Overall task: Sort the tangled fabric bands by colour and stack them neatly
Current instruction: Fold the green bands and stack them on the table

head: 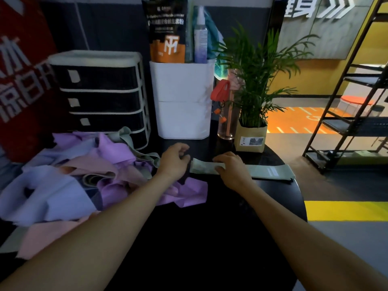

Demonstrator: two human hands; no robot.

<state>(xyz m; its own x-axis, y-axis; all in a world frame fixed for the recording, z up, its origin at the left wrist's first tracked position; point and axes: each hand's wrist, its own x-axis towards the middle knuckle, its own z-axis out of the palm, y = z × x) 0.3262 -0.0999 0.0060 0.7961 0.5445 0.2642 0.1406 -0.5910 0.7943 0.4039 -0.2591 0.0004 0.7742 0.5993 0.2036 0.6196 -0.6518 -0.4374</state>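
A grey-green fabric band (270, 171) lies stretched flat along the far side of the black table (210, 238), its right end near the table's edge. My right hand (228, 165) rests on its middle with fingers pressing down on the cloth. My left hand (174, 161) is at the band's left end with curled fingers that seem to pinch it. A tangled heap of purple, lilac, pink and grey-green bands (88, 175) covers the table's left side. One purple band (189, 192) spreads out under my left wrist.
A black-and-white drawer unit (98, 95) stands at the back left. Beside it is a white bin (182, 101) holding a bag and a spray bottle. A glass bottle (226, 120) and a potted plant (252, 131) stand at the back right. A black shelf rack (346, 114) is beyond the table.
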